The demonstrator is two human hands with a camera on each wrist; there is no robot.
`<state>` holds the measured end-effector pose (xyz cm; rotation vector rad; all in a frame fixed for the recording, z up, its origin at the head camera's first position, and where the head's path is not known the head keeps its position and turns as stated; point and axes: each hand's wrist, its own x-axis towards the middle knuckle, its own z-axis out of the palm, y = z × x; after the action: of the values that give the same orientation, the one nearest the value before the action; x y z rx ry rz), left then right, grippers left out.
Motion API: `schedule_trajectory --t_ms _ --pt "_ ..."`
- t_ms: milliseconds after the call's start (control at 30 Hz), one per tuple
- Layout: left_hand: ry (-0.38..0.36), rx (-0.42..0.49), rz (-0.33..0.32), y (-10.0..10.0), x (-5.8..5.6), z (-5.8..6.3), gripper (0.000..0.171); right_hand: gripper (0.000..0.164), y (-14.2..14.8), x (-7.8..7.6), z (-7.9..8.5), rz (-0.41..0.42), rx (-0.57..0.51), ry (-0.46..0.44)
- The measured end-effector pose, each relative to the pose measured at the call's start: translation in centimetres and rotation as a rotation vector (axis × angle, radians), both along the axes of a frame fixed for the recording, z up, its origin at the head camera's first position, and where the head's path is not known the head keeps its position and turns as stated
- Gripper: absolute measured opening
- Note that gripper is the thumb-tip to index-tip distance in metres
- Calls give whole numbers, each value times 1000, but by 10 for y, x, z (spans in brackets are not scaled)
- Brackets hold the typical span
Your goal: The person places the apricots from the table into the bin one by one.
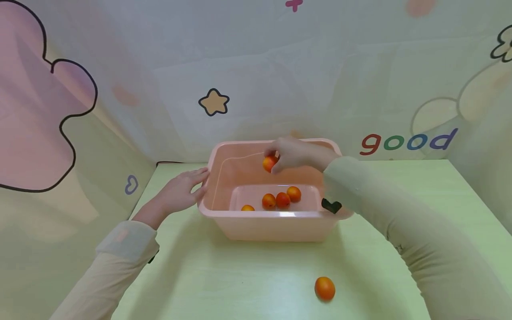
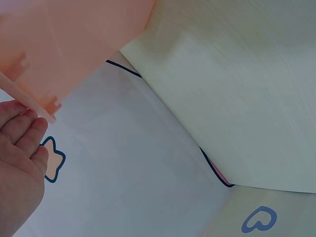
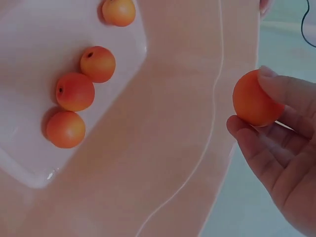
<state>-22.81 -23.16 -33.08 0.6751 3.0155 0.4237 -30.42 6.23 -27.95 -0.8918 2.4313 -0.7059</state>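
My right hand (image 1: 294, 153) pinches a small round orange-red fruit (image 3: 253, 101) between thumb and fingers, above the back part of a pink plastic tub (image 1: 276, 226). Several like fruits lie on the tub's floor: three close together, including a redder fruit (image 1: 282, 200), and a more yellow fruit (image 1: 247, 208) apart to the left, partly hidden by the front rim. At the tub's left rim, my left hand (image 1: 182, 191) touches the edge from outside with extended fingers. In the left wrist view its fingertips rest against the rim's underside (image 2: 34, 106).
One more orange fruit (image 1: 325, 289) lies on the pale green table (image 1: 240, 275), in front of the tub and to the right. Behind the tub hangs a light cloth (image 1: 280, 89) printed with a star, a cloud and the word "good".
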Motion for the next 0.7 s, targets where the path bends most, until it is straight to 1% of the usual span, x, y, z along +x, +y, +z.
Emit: schedule_trajectory --t_ms 100,200,267,333,400,500,533,600,633,667,700 --pt "-4 1 7 0 0 0 50 12 -5 -9 -8 -10 -24 -39" --pt "-1 2 10 0 1 0 50 11 -11 -17 -14 -22 -15 -38" --pt "-2 5 10 1 1 0 50 9 -13 -22 -18 -32 12 -30" --pt "-3 3 11 1 2 1 50 11 -15 -26 -22 -54 36 -27" --pt "-1 1 9 1 2 1 50 20 -17 -29 -26 -76 60 -18" --pt "-2 1 6 1 2 1 50 19 -17 -32 -32 -122 51 -66" --pt "3 2 3 0 2 0 50 19 -17 -32 -33 -124 49 -64" --pt "1 5 2 0 2 0 50 15 -17 -27 -34 -163 34 -78" --pt "1 8 2 0 1 0 50 12 -17 -24 -34 -196 21 -101" --pt "0 7 2 0 1 0 50 12 -17 -19 -32 -238 5 -133" --pt "-1 5 4 0 1 0 50 11 -17 -13 -30 -310 -15 -222"
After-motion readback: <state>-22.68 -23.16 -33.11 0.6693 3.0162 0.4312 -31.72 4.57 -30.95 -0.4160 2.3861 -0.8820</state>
